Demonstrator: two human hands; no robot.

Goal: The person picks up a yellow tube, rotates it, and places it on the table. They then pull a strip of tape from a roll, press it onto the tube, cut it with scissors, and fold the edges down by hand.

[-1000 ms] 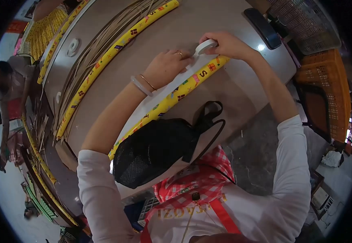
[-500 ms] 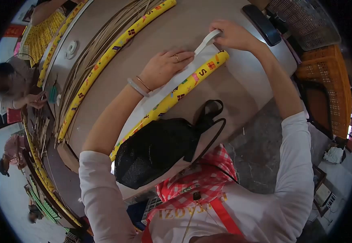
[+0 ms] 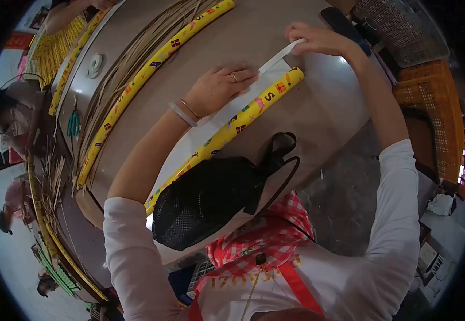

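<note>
My left hand (image 3: 224, 88) lies flat, fingers stretched, on the white inner side of a paper sheet (image 3: 222, 113), pressing along its far edge. The sheet's near part is rolled into a yellow patterned tube (image 3: 259, 109). My right hand (image 3: 318, 40) pinches the end of a narrow white strip (image 3: 281, 55), just past the tube's right end. The strip runs taut from my left fingertips to my right fingers. A black mesh bag (image 3: 206, 200) with a strap covers the tube's lower left part.
A second yellow roll (image 3: 152, 67) lies beside a bundle of thin brown strips (image 3: 117, 67). Farther left are a white tape roll (image 3: 95, 65) and green-handled scissors (image 3: 73, 124). A dark case (image 3: 339, 24) and an orange basket (image 3: 430, 99) stand right. Other people work at the left.
My right hand has moved slightly right and up with the strip, which has gone from curved to straighter. My left hand stays put. A co-worker's hands at the left have shifted away from the scissors.
</note>
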